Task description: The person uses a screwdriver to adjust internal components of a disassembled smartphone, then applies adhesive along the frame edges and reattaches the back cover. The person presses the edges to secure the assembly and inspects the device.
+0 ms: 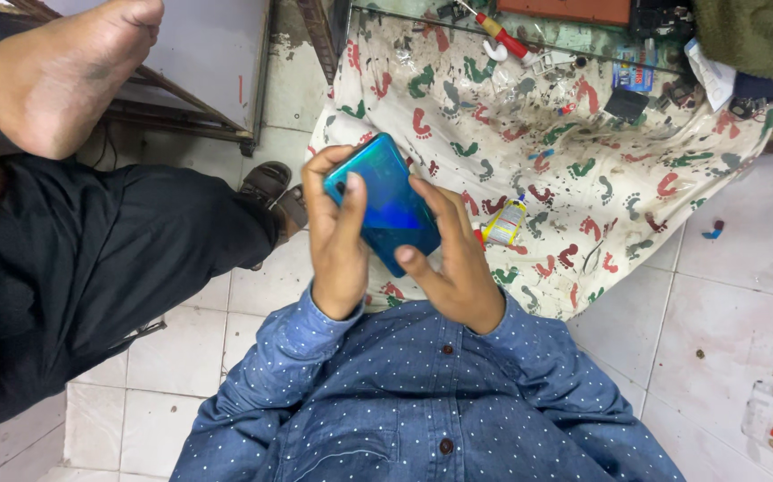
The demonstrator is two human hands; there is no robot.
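Note:
A blue-green phone [390, 198] with a glossy back is held face down above my lap, over the front edge of a stained cloth. My left hand [337, 236] grips its left side, thumb lying on the back near the top. My right hand [453, 259] holds its right and lower side, thumb pressed on the back near the bottom corner. Both sleeves are blue with white dots.
A white cloth with red and green footprint marks [582, 134] lies on the tiled floor with a small glue bottle [505, 221], a red-handled screwdriver [504, 37], a dark flat part [626, 103] and small bits. A seated person's dark-trousered leg [110, 250] and bare foot [65, 71] are at left.

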